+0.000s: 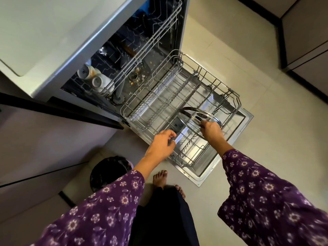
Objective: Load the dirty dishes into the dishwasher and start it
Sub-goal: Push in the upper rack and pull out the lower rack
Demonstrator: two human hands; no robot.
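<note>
Glass lid [197,116], gripped at its rim by our right hand [212,130], hovers over the lower rack [159,93] our left hand [163,142] grips, likely steadying it.

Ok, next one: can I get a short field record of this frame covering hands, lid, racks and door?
door: open, lying flat
lower rack: pulled out over the door, no dishes seen in it
upper rack: inside the machine, holds cups at its near end
left hand: fingers curled on the lower rack's front rim
right hand: holds a lid by its edge, tilted above the lower rack
tub floor: food scraps scattered on it
</note>
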